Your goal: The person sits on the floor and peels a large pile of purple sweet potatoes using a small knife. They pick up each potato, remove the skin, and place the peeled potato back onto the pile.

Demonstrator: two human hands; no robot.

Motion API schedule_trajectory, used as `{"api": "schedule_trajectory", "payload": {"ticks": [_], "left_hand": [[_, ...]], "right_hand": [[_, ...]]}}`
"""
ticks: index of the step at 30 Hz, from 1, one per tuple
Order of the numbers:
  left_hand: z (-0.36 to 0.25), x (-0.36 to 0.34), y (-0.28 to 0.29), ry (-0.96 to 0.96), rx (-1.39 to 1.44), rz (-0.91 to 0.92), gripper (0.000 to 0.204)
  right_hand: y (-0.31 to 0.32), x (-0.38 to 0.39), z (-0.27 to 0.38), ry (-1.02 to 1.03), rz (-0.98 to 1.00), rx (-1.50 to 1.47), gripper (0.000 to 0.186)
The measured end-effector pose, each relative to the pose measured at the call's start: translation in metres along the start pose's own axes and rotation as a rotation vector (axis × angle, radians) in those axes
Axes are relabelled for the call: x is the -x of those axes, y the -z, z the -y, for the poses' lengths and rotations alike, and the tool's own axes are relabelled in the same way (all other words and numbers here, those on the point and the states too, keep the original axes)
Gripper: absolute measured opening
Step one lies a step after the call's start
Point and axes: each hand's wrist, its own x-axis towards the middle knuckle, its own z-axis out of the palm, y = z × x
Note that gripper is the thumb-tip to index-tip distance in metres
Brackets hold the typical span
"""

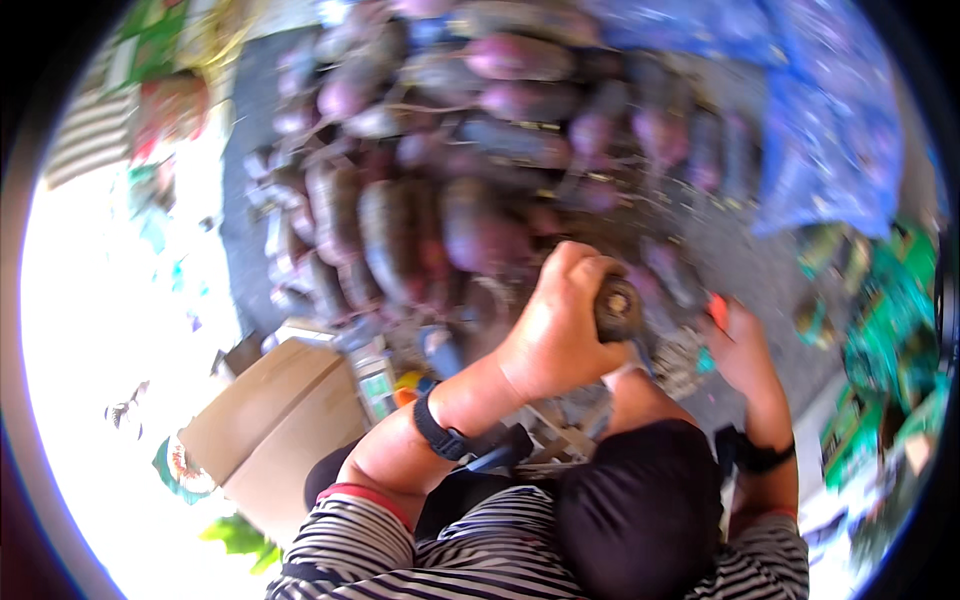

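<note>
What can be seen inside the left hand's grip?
What looks like a dark vegetable, its round end with a pale centre facing the camera. The left hand covers the side against its palm; the far end is hidden too.

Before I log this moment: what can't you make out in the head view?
All in the head view:
Dark round-ended thing: full length, hidden by the left hand and the near end-on angle.
Red-orange piece at the right hand: full shape, lost to blur.
Purple vegetables: exact count, because of blur and overlap.
Blue plastic: far extent, cut off by the top edge.
</note>
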Motion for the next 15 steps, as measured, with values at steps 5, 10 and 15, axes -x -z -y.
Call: {"api": "schedule_trajectory", "payload": {"ticks": [5,10,15], "left_hand": [[-0.002,0.027,0.107,0.121,-0.412,-0.253,0.068],[0.071,0.047,0.220,0.386,-0.819,-0.589,0.077],[0.125,0.035,0.304,0.741,-0.658,-0.433,0.069]], "right_hand": [[-0.004,0.004,0.030,0.048,0.001,0.013,0.020],[-0.010,0.003,0.030,0.073,0.004,0.033,0.021],[-0.018,-0.001,0.018,0.042,0.028,0.120,0.021]]}}
